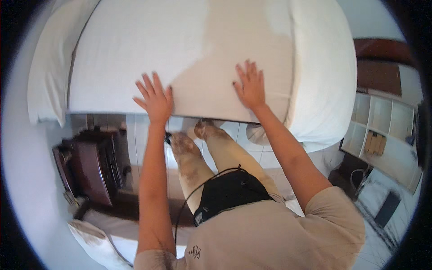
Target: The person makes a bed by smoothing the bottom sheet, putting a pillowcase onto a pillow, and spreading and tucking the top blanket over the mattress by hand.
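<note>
A pale sheet covers the bed in front of me, its surface looking smooth. My left hand is palm down with fingers spread, at the sheet near the bed's close edge. Farther right, my right hand is also palm down over the sheet, fingers apart, in the shadow cast across the bed. Neither hand holds anything. A white pillow lies along the bed's left end. At the right end, a folded white cover or bedding hangs over the side.
A dark wooden nightstand stands at the left. Behind me at lower left is another bed with a white pillow. On the right are a white cubby shelf and dark furniture. Pale floor tiles show beside my legs.
</note>
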A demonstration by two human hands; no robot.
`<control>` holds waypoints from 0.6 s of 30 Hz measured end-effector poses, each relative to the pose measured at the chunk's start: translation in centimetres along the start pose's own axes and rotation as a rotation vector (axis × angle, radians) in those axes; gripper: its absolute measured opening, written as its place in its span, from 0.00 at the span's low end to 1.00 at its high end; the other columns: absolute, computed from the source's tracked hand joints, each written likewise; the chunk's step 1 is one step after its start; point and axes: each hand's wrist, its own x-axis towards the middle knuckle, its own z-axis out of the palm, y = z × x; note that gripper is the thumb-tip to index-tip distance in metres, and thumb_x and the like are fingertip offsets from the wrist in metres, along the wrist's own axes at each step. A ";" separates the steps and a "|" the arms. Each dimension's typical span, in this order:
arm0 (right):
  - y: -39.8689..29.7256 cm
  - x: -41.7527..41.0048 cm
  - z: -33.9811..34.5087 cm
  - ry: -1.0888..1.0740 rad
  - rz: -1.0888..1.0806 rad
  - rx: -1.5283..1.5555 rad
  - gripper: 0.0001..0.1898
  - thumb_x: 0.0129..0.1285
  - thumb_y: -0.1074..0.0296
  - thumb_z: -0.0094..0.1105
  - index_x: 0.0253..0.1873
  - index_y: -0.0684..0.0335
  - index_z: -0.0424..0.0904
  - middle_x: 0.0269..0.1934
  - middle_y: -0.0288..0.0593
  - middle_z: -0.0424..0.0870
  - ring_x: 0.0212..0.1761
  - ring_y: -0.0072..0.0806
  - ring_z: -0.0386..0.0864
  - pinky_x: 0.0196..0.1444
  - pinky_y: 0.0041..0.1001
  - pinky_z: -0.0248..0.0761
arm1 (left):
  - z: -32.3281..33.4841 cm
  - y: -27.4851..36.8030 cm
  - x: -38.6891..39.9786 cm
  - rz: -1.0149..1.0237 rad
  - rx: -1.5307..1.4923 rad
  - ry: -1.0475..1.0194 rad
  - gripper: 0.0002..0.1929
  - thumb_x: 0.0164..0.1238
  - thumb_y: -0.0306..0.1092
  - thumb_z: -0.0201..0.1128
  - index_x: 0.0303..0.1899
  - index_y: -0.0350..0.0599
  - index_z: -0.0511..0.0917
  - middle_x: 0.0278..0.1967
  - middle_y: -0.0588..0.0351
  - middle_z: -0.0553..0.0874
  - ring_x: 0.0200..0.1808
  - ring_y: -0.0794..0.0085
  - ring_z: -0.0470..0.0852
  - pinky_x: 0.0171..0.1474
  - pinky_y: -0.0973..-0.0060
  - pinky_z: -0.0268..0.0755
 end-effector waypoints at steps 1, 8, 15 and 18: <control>1.8 -1.3 -0.4 0.039 0.046 -0.018 0.27 0.58 0.57 0.49 0.62 0.53 0.58 0.66 0.46 0.50 0.67 0.43 0.48 0.64 0.49 0.41 | -0.1 3.1 -1.0 0.049 -0.055 -0.062 0.32 0.61 0.50 0.48 0.65 0.52 0.50 0.67 0.48 0.43 0.67 0.47 0.36 0.55 0.32 0.31; 3.7 -12.3 -3.6 -0.150 0.004 0.138 0.28 0.57 0.57 0.49 0.63 0.52 0.58 0.66 0.42 0.51 0.68 0.39 0.46 0.65 0.47 0.38 | -1.2 8.5 -5.8 0.207 -0.090 -0.257 0.35 0.59 0.50 0.51 0.66 0.52 0.46 0.67 0.48 0.40 0.68 0.49 0.33 0.57 0.35 0.30; 4.9 -15.1 -3.0 -0.053 -0.009 0.374 0.26 0.53 0.66 0.52 0.59 0.59 0.61 0.64 0.44 0.55 0.67 0.38 0.49 0.65 0.46 0.42 | -0.4 8.8 -5.7 0.028 -0.142 -0.216 0.36 0.51 0.39 0.60 0.63 0.50 0.53 0.63 0.43 0.54 0.64 0.48 0.52 0.57 0.47 0.53; 5.3 -15.2 -4.6 -0.005 -0.053 0.497 0.24 0.52 0.67 0.53 0.56 0.62 0.65 0.61 0.47 0.59 0.65 0.39 0.54 0.63 0.41 0.49 | 0.7 9.9 -6.7 0.023 -0.254 -0.240 0.31 0.50 0.36 0.60 0.58 0.44 0.62 0.57 0.42 0.64 0.60 0.49 0.60 0.57 0.59 0.59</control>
